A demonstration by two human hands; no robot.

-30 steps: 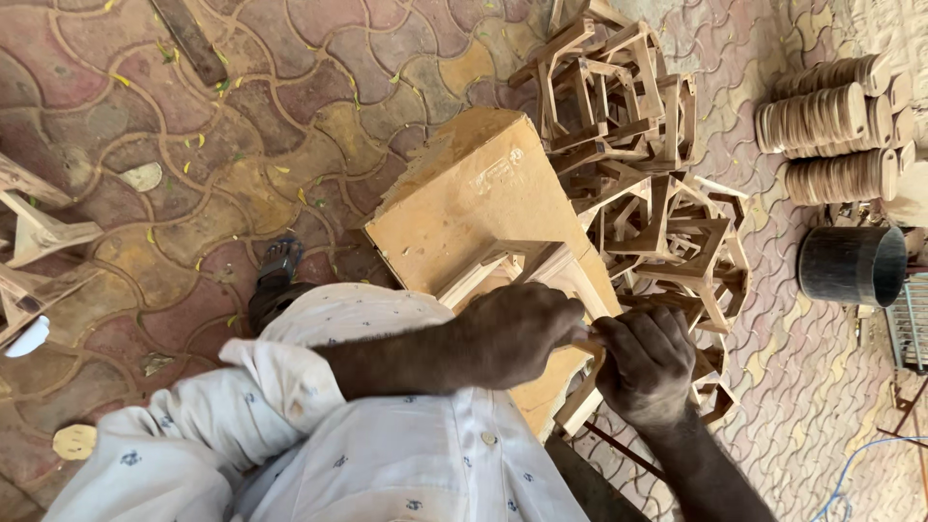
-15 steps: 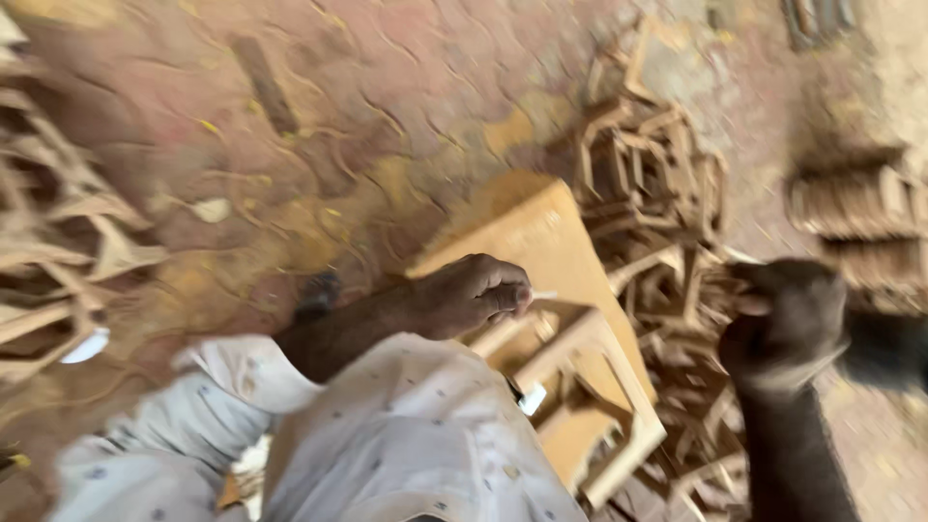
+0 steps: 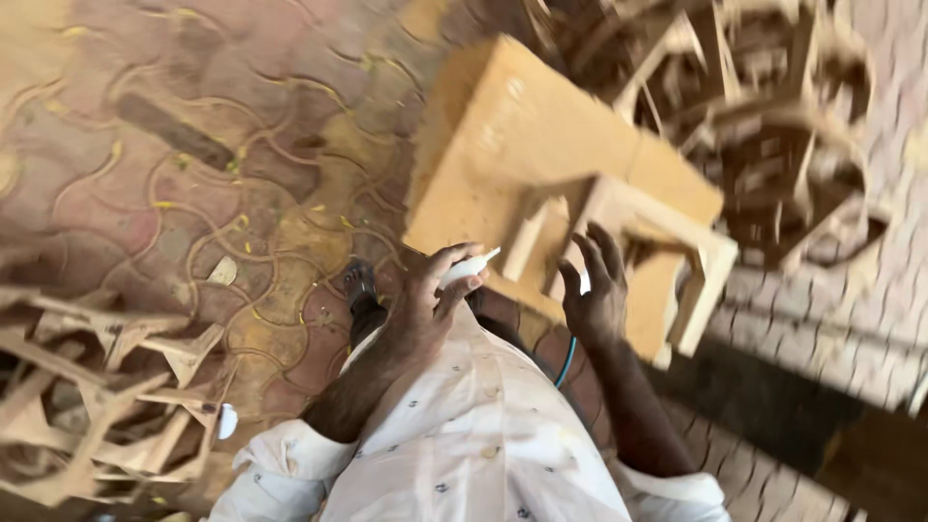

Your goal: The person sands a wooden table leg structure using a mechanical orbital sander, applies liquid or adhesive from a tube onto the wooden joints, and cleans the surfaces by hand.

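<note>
Back from the pile, right hand [image 3: 594, 295] hovers open-fingered beside the pale wooden frame [image 3: 667, 261]; left hand [image 3: 435, 290] pinches a small white piece [image 3: 471, 267] by the block's [image 3: 527, 145] near edge.

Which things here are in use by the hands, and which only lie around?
In use:
left hand holding a small white piece
right hand open beside the wooden frame
wooden block

Lying about:
frame pile, upper right
frame pile, lower left
</note>
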